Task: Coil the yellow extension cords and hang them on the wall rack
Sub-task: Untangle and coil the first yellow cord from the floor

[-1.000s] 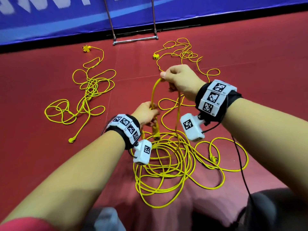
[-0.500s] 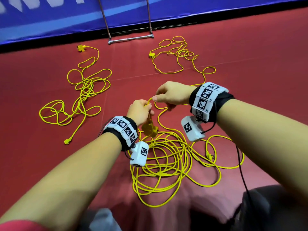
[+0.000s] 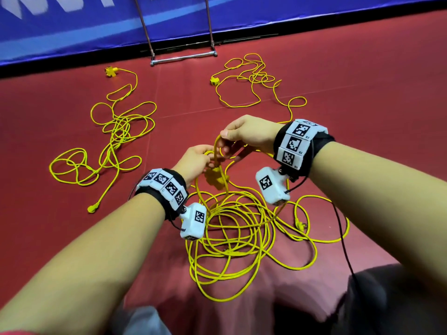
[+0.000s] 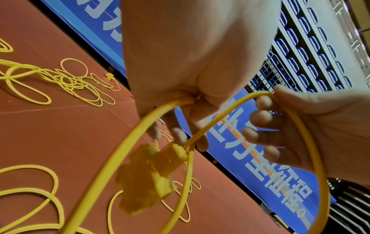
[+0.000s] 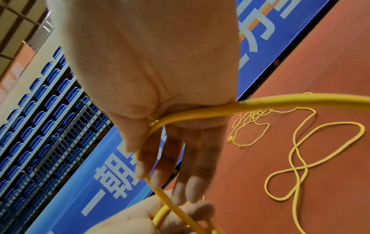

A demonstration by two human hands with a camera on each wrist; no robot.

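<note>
Both my hands on the near thin yellow rubber extension cord (image 3: 232, 238), first loop formed.
My left hand (image 3: 193, 160) grips the cord above its blurred yellow socket block (image 3: 216, 180); my right hand (image 3: 249, 136) pinches the loop top, other fingers (image 5: 192, 182) loose. The rest sprawls tangled on the red floor mat (image 3: 362, 68).

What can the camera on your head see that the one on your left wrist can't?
Only the head view shows both wristbands, the metal rack foot by the blue banner, the big cord pile near the knees and the far right cord.

Only the left wrist view shows rows of blue seats behind a wire grid.

Both show the left hand and right hand holding a loop of yellow cord with its socket block dangling, and the loose cord on the left on the red floor.
</note>
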